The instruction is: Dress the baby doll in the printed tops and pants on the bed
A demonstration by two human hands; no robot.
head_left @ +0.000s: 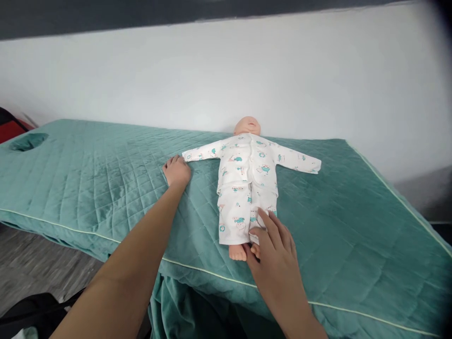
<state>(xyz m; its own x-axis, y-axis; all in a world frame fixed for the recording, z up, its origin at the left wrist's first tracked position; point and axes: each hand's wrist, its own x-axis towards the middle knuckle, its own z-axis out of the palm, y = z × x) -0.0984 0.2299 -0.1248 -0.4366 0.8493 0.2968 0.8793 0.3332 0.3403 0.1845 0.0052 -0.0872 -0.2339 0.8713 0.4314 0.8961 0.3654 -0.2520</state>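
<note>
A baby doll (247, 126) lies on its back on the green quilted bed cover, its arms spread out sideways. It wears a white printed top (243, 157) and matching trousers (235, 219), and its bare feet (237, 253) stick out below the hems. My left hand (177, 170) lies on the cover beside the sleeve cuff, its fingers stretched forward and the thumb side by the cuff. At the trouser leg on the right, my right hand (273, 247) grips the cloth near the hem, with the thumb by the doll's foot. The doll's hands are not visible inside the sleeves.
The green cover (116, 174) spreads over a long bed with a face hole (28, 141) at the far left. A white wall (212, 75) runs along its back edge. A black item (38, 310) stands on the grey floor at lower left.
</note>
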